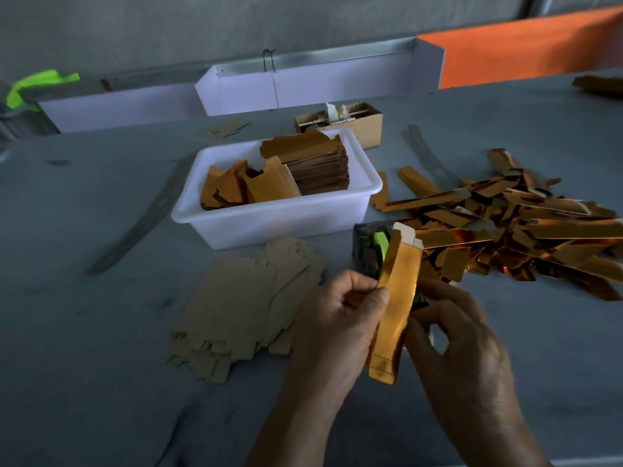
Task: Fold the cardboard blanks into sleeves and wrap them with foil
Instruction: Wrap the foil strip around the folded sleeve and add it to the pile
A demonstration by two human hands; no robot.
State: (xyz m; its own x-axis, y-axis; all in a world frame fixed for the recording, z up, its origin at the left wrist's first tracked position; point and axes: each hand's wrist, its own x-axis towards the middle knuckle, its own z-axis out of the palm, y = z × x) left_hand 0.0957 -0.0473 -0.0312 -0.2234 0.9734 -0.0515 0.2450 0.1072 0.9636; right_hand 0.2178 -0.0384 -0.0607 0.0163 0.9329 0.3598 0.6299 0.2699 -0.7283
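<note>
Long gold foil-faced cardboard sleeve (397, 305), held upright above the grey table (101, 332) at 6 o'clock, pinched by the left hand (337, 318) at 9 o'clock and loosely cradled by the curled right hand (465, 338) at 3 o'clock: uneven squeeze could crease it or spring the fold.

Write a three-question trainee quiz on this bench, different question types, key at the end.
1. True or false: the white tub holds stacked gold blanks.
2. The plain cardboard blanks lie: A) left of the hands, B) inside the tub, C) on the sleeve pile.
3. Fill in: the finished sleeves are heaped to the tub's ____.

Key:
1. True.
2. A.
3. Right.
</note>
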